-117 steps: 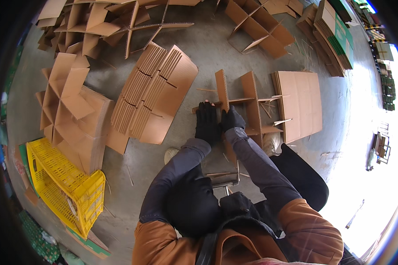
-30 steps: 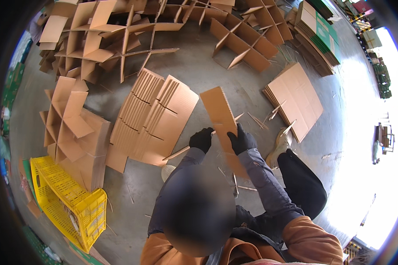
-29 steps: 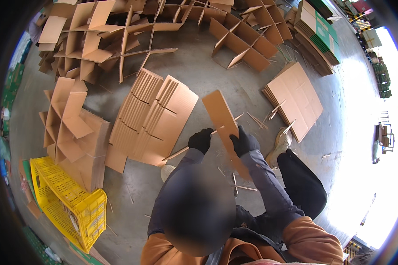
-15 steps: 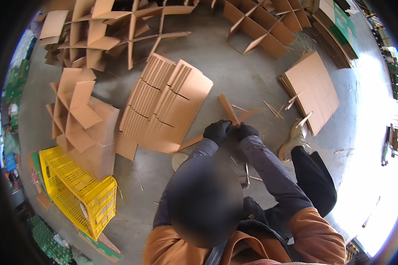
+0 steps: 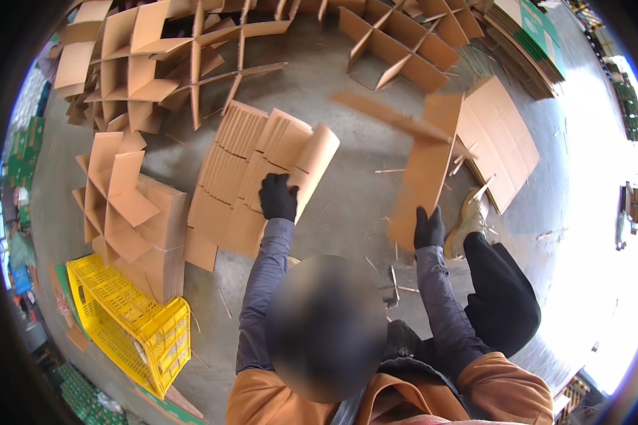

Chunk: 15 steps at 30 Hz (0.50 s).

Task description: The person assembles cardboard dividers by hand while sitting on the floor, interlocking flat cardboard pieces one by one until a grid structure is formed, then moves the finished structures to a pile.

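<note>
Your left hand (image 5: 278, 197), in a black glove, is gripping the near edge of a curled cardboard piece (image 5: 312, 166) at the top of a fanned stack of slotted cardboard strips (image 5: 244, 177) lying on the concrete floor (image 5: 347, 205); the fingers are closing over the edge, the piece lifting and bending off the stack. Your right hand (image 5: 428, 228), also gloved, is clamping the lower end of a long cardboard divider panel (image 5: 424, 166), holding it up off the floor and tilted away from you. A second strip (image 5: 393, 120) is crossing the panel's upper end; it is blurred, so whether it is slotted in cannot be told. A flat cardboard sheet (image 5: 500, 138) is lying just right of the panel. A yellow plastic crate (image 5: 127, 322) is sitting at your lower left, beside assembled cardboard grids (image 5: 120, 205).
</note>
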Motion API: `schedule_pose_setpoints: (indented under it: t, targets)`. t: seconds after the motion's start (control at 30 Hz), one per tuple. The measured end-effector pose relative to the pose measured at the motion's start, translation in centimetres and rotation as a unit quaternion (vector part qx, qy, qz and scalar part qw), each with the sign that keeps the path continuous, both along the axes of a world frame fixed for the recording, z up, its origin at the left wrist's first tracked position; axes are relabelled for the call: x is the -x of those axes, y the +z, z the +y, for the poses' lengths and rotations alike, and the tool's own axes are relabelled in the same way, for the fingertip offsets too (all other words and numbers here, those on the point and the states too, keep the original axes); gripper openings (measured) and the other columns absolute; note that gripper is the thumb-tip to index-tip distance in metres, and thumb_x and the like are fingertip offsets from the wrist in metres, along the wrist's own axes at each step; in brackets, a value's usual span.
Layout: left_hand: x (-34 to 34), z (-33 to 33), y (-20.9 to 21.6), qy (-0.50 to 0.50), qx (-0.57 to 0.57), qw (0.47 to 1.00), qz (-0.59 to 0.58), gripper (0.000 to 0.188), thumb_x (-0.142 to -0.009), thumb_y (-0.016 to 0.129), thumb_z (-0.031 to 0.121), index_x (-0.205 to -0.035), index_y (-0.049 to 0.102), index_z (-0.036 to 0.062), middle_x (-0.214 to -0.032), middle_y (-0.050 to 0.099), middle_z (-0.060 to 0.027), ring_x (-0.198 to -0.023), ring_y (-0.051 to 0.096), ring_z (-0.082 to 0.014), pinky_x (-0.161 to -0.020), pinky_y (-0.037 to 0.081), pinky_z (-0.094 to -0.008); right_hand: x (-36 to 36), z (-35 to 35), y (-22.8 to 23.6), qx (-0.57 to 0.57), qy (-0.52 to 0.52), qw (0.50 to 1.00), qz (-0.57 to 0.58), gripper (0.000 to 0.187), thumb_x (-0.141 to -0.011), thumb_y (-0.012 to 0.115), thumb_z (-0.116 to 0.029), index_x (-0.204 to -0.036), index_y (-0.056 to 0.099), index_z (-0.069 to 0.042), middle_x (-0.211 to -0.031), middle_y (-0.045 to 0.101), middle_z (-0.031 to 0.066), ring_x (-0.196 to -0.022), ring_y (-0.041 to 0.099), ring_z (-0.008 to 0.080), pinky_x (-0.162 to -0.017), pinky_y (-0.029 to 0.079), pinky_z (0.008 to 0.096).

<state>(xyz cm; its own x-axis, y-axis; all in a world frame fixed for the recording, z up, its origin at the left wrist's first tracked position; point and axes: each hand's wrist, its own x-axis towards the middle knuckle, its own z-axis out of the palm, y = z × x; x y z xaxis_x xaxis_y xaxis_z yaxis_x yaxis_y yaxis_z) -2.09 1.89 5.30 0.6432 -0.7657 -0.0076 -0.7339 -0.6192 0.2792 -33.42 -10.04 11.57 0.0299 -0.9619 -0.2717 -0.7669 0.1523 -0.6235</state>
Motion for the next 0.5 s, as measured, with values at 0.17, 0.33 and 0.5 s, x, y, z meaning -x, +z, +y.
schedule_pose_setpoints:
  t: [0.17,0.33,0.5]
  targets:
    - [12.0,-5.1,2.0,-0.208,-0.02,0.953,0.219,0.022,-0.086,0.046,0.021,-0.105,0.054,0.0134,-0.098,0.06,-0.0072,-0.087,0.062,-0.0284,-0.071,0.05,-0.0424,-3.6,-1.7,5.8,0.036,0.109,0.993,-0.019,0.036,-0.087,0.054,-0.034,-0.108,0.05,-0.004,-0.089,0.062,0.0247,-0.085,0.059,0.0431,-0.07,0.047,0.0461]
    - [14.8,-3.7,0.5,-0.282,0.005,0.935,0.214,0.026,-0.086,0.041,0.012,-0.109,0.053,0.0139,-0.102,0.06,-0.0067,-0.09,0.062,-0.0253,-0.072,0.051,-0.0403,-0.6,0.5,4.8,-0.035,0.179,0.969,0.167,0.036,-0.087,0.049,-0.037,-0.107,0.047,-0.008,-0.078,0.062,0.0251,-0.074,0.059,0.0451,-0.063,0.044,0.0543]
    - [14.9,-3.9,0.1,-0.322,0.017,0.923,0.21,0.026,-0.085,0.041,0.012,-0.108,0.053,0.0131,-0.104,0.059,-0.0082,-0.09,0.062,-0.0257,-0.072,0.051,-0.04,0.5,1.6,4.6,-0.068,0.181,0.963,0.189,0.034,-0.087,0.049,-0.038,-0.104,0.048,-0.009,-0.075,0.061,0.0251,-0.073,0.058,0.0464,-0.062,0.043,0.055]
